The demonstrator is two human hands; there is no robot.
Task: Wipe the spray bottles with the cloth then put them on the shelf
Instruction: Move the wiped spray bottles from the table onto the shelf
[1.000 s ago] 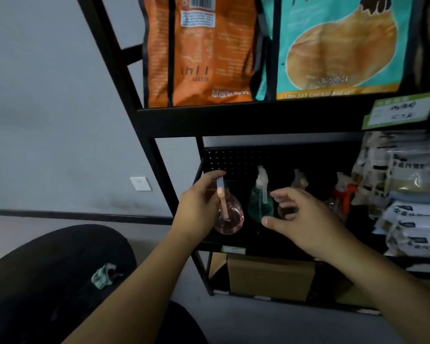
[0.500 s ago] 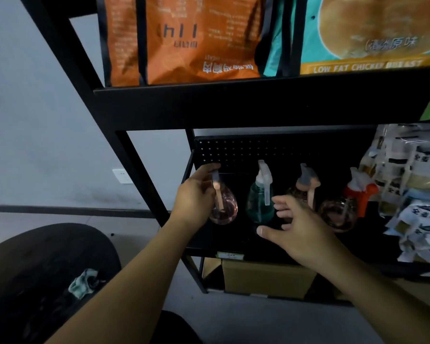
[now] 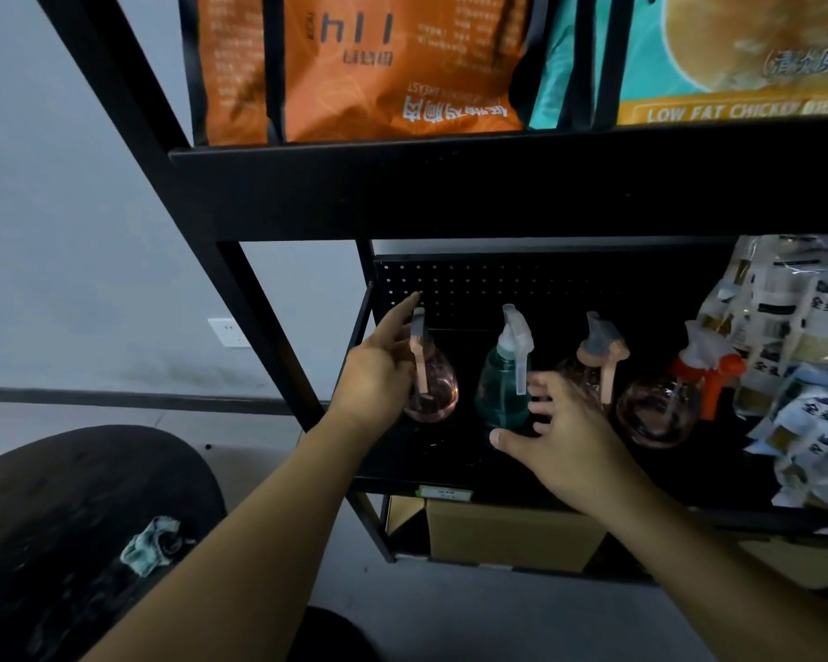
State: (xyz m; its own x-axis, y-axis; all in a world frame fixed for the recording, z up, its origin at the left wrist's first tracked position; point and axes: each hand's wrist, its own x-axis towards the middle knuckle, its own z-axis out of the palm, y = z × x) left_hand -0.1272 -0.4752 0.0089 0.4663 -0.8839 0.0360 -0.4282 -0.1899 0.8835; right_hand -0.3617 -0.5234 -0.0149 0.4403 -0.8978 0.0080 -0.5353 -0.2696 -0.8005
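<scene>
A person's left hand (image 3: pixel 378 375) sets a pink spray bottle (image 3: pixel 431 384) at the left end of the black shelf (image 3: pixel 450 475), its fingers curled round the bottle's neck and body with the index finger stretched up past the grey-and-pink trigger head. Over the last second the bottle has gone from being held up in front of the perforated back panel (image 3: pixel 474 284) to sitting low in line with the others, and appears to rest on the shelf floor, though the contact point is too dark to confirm. The right hand (image 3: pixel 560 437) has drifted closer to the teal spray bottle (image 3: pixel 503 389); its fingers are spread and relaxed, holding nothing, the fingertips just beside that bottle's base. To the right stand a second pink bottle (image 3: pixel 589 365), partly hidden behind the right hand, and a clear bottle with an orange trigger (image 3: pixel 660 413), making four in a row. The cloth (image 3: pixel 151 547) lies crumpled on the round dark table (image 3: pixel 44 518) at lower left, well apart from both hands. With every bottle in view shelved and the cloth put down, the task looks near its end; what remains is likely releasing the pink bottle and perhaps straightening the row.
</scene>
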